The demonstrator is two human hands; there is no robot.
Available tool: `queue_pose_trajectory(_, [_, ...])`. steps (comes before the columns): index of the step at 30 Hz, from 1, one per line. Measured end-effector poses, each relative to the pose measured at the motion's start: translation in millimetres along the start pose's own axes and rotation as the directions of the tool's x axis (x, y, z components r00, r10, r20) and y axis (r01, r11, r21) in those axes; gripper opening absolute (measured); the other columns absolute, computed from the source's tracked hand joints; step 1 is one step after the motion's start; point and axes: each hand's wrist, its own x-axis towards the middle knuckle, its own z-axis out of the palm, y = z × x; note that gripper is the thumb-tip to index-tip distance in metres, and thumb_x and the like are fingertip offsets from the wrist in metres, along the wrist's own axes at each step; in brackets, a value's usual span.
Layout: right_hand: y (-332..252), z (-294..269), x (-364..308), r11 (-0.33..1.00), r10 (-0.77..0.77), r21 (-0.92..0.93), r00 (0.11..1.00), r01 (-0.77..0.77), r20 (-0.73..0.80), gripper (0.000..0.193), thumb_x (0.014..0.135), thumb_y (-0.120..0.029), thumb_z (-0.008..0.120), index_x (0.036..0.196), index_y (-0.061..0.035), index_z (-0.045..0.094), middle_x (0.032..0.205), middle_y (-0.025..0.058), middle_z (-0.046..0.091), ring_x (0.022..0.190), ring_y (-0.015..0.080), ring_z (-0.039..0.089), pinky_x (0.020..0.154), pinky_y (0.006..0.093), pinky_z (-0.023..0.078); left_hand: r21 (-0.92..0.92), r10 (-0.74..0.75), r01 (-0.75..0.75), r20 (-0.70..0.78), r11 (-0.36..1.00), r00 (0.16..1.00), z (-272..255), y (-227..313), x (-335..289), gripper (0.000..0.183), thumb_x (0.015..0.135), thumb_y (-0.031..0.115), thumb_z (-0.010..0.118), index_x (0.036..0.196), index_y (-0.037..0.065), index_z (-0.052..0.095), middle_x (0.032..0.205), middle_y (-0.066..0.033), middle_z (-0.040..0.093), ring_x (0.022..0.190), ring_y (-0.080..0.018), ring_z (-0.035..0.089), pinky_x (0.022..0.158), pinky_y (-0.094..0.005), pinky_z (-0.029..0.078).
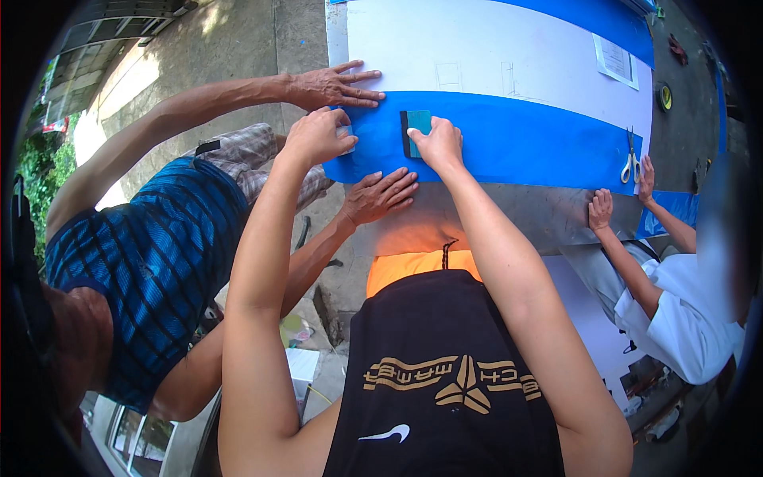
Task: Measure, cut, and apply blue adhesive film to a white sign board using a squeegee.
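A broad strip of blue film (517,147) lies along the near side of a white sheet (540,56). In my right hand (439,145) is a teal squeegee (418,127) with a black edge, pressed flat on the film. My left hand (318,135) is closed at the strip's left end; a pale bit shows under its fingers, and I cannot make out what it is. A co-worker on the left rests one spread hand (338,85) at the film's upper edge and another hand (381,195) at its lower edge.
Scissors (630,164) lie at the film's right end, near a second co-worker's hands (602,209). A printed paper (614,60) sits on the white sheet at the upper right. Beyond its right edge is a tape roll (664,97). A metal surface (517,208) borders the film's near side.
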Motion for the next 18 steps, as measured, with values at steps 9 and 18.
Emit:
queue_pose_trajectory(9, [-23.2, 27.0, -5.1, 1.000, 0.017, -0.006, 1.000, -0.017, 0.024, 0.030, 0.084, -0.031, 0.078, 0.087, -0.0018, 0.070, 0.089, 0.0211, 0.073, 0.094, 0.0387, 0.070, 0.090, 0.0480, 0.047, -0.091, 0.002, 0.005, 0.069, 0.996, 0.998, -1.0, -4.9, -1.2, 0.050, 0.078, 0.037, 0.071, 0.121, 0.010, 0.073, 0.109, -0.0183, 0.074, 0.104, -0.0341, 0.071, 0.095, -0.0436, 0.054])
queue_pose_trajectory(18, [-19.4, 32.3, -5.8, 0.999, -0.010, -0.047, 1.000, 0.010, -0.005, 0.027, 0.084, -0.033, 0.077, 0.095, -0.0086, 0.075, 0.087, 0.0170, 0.075, 0.089, 0.0369, 0.072, 0.086, 0.0468, 0.053, 0.050, -0.125, 0.117, 0.206, 0.992, 0.970, -16.8, -17.5, -3.6, 0.045, 0.081, 0.043, 0.075, 0.113, 0.012, 0.075, 0.110, -0.0180, 0.074, 0.107, -0.0334, 0.070, 0.095, -0.0431, 0.054])
